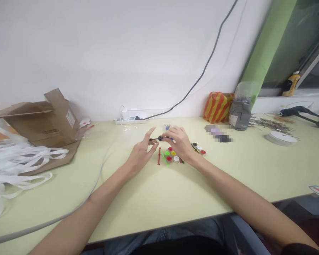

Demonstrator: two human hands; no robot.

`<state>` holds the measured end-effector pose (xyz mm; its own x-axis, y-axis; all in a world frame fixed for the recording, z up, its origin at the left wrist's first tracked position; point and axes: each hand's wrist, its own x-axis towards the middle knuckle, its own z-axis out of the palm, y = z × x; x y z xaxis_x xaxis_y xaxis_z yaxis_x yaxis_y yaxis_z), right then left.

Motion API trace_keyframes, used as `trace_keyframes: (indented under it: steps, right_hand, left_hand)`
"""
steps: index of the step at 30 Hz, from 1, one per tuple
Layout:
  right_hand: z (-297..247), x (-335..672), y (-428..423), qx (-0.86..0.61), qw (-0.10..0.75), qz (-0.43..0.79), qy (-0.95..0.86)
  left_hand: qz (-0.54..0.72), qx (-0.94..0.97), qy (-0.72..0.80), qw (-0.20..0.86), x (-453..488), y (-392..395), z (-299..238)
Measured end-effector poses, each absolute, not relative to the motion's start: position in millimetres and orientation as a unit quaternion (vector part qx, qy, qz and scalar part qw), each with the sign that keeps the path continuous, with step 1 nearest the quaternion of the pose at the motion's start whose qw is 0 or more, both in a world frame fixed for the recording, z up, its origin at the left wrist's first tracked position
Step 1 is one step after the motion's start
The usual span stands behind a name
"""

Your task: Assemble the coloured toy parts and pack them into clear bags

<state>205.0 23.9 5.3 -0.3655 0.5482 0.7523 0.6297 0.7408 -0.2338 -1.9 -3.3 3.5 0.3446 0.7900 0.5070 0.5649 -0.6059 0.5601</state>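
Observation:
My right hand point(178, 141) is closed in a pinch on a slim black arrow-shaped piece point(155, 139) with a round hub, held above the table. Beside the arrow's left end is my left hand point(141, 152), thumb and forefinger apart; whether it touches the arrow is unclear. Something blue and white shows by the right fingers, too small to name. Under the hands lie a red arrow point(159, 156), a green arrow point(164, 158) and several round discs point(169, 159) in red, green, yellow and white. More discs point(199, 147) and a dark strip lie right of my right wrist.
A power strip point(131, 121) sits against the wall, its black cable point(194, 86) rising right. Left are a cardboard box point(53, 124), white ribbon point(21, 152) and a grey cord point(95, 180). Right stand a striped bag point(217, 107), grey container point(239, 114) and white spool point(281, 138).

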Motion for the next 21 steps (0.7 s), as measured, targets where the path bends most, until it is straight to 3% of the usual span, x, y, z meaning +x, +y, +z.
trace_keyframes:
  steps: [5, 15, 21]
  right_hand:
    - [8, 237, 51, -0.439, 0.446, -0.004, -0.780]
    - [-1, 243, 80, -0.514, 0.273, -0.003, -0.814]
    - [3, 271, 95, -0.525, 0.332, 0.006, -0.783]
  left_hand:
    - [0.386, 0.808, 0.437, 0.089, -7, 5, -4]
    - [0.356, 0.817, 0.451, 0.055, -8, 7, -6]
    - [0.341, 0.815, 0.465, 0.052, -8, 9, -6]
